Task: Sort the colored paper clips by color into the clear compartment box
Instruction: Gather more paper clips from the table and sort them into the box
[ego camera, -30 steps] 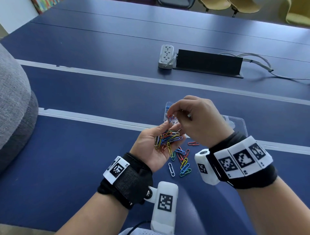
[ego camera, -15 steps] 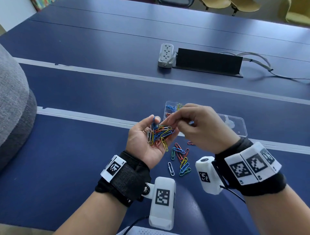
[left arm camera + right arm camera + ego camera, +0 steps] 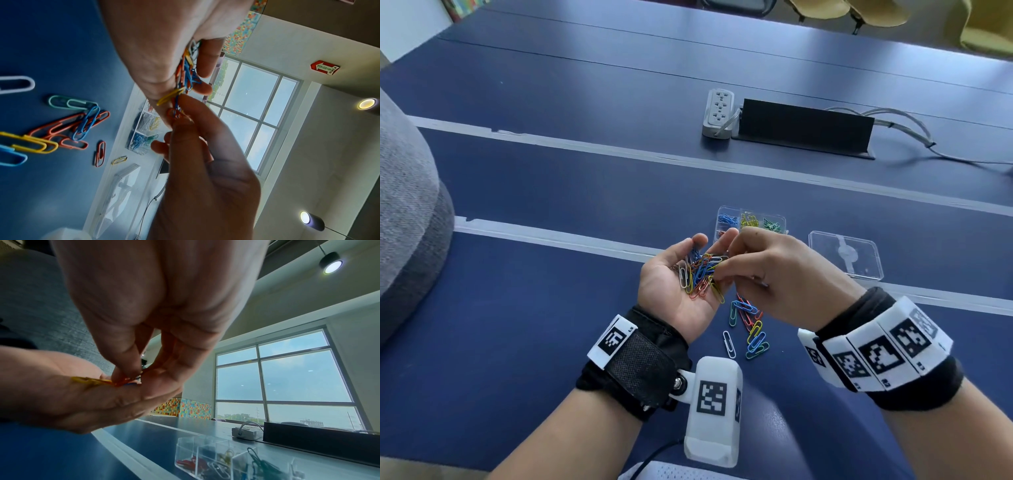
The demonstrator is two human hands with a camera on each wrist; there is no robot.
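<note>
My left hand [image 3: 667,291] is palm up above the blue table [image 3: 517,342], its fingers curled round a heap of mixed colored paper clips [image 3: 702,274]. The right hand [image 3: 724,272] reaches into that heap. Its thumb and forefinger pinch a red clip [image 3: 123,382], also seen in the left wrist view [image 3: 174,113]. Just behind the hands stands the clear compartment box [image 3: 751,214], with blue, yellow and green clips in its far row and red and white ones in the near row [image 3: 191,462]. More loose clips [image 3: 748,325] lie on the table under the hands.
The box's clear lid [image 3: 846,255] lies to the right of the box. A grey power strip [image 3: 717,114], a black cable tray [image 3: 804,126] and cables [image 3: 907,126] sit farther back. A grey upholstered seat [image 3: 407,212] borders the table on the left.
The right hand came back from over the box down to the left palm and now pinches a clip there. The left hand shifted slightly left with its heap.
</note>
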